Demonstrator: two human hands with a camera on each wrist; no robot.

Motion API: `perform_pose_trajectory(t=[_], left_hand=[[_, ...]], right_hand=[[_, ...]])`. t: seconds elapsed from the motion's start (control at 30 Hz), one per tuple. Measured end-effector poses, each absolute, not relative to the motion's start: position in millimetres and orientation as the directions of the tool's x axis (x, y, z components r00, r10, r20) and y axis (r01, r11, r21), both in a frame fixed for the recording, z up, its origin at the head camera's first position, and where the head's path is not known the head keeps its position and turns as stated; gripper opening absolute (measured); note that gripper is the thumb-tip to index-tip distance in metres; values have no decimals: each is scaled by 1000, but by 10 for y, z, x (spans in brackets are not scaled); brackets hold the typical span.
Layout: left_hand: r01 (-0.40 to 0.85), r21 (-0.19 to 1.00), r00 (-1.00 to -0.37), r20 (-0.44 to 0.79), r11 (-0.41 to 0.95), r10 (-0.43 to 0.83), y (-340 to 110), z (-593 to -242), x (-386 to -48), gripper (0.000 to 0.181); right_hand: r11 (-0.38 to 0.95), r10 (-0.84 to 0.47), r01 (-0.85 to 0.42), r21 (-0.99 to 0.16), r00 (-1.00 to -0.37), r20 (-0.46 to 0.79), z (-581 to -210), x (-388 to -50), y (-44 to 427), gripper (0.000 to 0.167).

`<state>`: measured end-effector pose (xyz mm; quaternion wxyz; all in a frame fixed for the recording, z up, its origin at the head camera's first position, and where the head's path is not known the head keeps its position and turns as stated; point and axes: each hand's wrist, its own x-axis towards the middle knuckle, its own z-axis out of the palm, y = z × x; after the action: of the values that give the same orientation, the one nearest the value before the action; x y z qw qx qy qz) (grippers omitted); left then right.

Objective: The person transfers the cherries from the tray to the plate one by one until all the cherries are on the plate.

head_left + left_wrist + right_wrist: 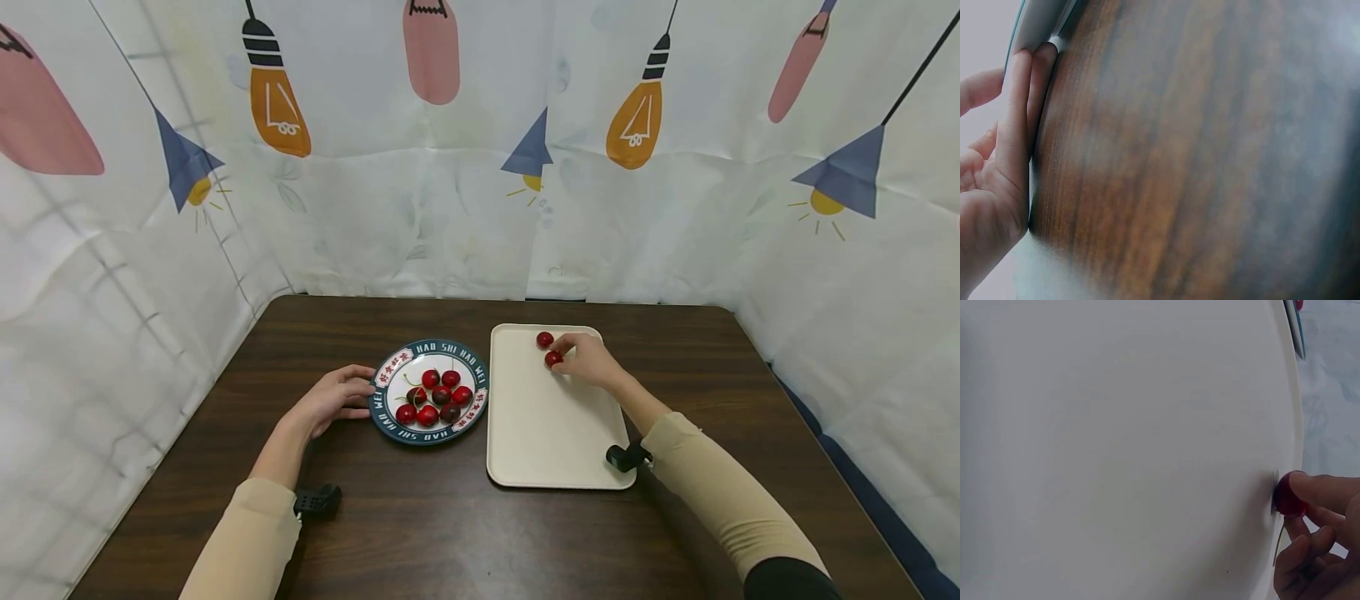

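Observation:
My left hand (335,402) is at the left rim of a round plate (387,425) with a dark blue-green lettered border. In the left wrist view, one finger meets the rim from above and others reach under it. Several dark red cherries (427,416) lie on the plate, some with stems. Over the far part of a cream tray (551,433), my right hand (588,360) pinches a cherry (1289,495) between thumb and finger; its stem hangs down in the right wrist view. A second cherry (545,340) lies just beyond it on the tray.
Plate and tray stand close side by side on a dark wooden table (420,533). A white curtain (450,225) printed with lamps and bulbs hangs behind the table and along its sides. Dark wrist cameras (318,500) sit at both cuffs.

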<state>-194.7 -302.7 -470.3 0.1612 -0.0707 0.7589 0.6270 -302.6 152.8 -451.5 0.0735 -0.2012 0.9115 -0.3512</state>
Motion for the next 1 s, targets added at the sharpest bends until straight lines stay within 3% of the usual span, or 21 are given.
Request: perform_pose_trajectory(t=[0.6,1.0], left_hand=[[-304,932,-940,-328,198,98,-3030,-4708,-1941,57],[-307,930,-939,-331,203,95,-3027,-4702,-1940,57]], right_hand=[[679,-424,-250,-691,-901,-90,-4521,-3024,1539,32],[667,-445,-273,-693,-892,-77,-4481,-2951,1560,30]])
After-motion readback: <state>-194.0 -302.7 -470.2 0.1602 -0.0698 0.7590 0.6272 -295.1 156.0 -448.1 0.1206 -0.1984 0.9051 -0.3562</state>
